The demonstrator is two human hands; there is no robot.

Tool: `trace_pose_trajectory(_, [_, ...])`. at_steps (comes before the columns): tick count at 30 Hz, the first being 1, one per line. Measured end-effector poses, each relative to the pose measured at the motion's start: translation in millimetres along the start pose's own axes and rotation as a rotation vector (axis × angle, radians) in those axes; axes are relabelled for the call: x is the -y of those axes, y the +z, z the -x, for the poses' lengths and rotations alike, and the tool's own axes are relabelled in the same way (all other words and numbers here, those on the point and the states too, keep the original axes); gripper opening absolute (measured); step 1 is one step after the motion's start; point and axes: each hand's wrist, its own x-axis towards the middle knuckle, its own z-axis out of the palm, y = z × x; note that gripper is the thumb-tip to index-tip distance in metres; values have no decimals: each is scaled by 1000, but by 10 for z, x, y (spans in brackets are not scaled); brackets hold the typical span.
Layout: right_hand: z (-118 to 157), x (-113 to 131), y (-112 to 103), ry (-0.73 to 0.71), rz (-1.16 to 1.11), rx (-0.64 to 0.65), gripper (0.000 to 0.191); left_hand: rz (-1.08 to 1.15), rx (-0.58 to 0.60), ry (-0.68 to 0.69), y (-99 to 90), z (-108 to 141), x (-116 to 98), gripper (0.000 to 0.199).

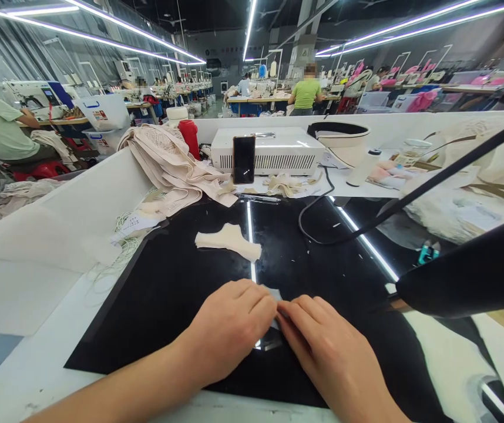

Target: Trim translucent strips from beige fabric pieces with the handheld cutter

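Observation:
My left hand (pixel 234 323) is closed, its fingertips over a small pale, translucent piece (pixel 274 293) whose exact kind I cannot make out. Meeting it from the other side, my right hand (pixel 318 335) pinches at the same piece with thumb and forefinger. Both hands are just above the glossy black board (pixel 168 317), close to its front edge. Beyond them lies a cream fabric cutout (pixel 229 239), flat on the board. Most of the small piece is hidden behind my fingers.
A dark cylindrical arm (pixel 467 267) juts in from the right, with a black cable (pixel 393 208) above. Teal snips (pixel 428 252) lie nearby. Behind the board are a white vented box (pixel 274 147), a phone (pixel 244 160) and a pile of beige fabric (pixel 172 164). Other people sit farther off.

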Motion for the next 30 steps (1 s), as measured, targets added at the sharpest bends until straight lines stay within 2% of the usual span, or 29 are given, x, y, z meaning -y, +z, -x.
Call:
trace_pose_trajectory(4, [-11,-7,-2,-8,-5,-5,29,117,-23,53,63,8,-36,11])
trace_pose_trajectory(12, [-13,-9,7,-17,2,-14,32,77,-74,68,94,2,-25,16])
trace_pose_trajectory(17, [10,-31,26,-8,-12,17,27,61,-99,65,110,-8,-19,18])
trace_pose_trajectory(21, [-14,4,23,23,-34,-11,28,37,-128,78,116,10,-12,21])
trace_pose_trajectory(26, [-84,96,35,64,10,-24,26,-25,-131,126,130,77,81,31])
trace_pose_trajectory(30, [-132,130,-22,43,17,-66,22,37,-142,111,120,85,174,32])
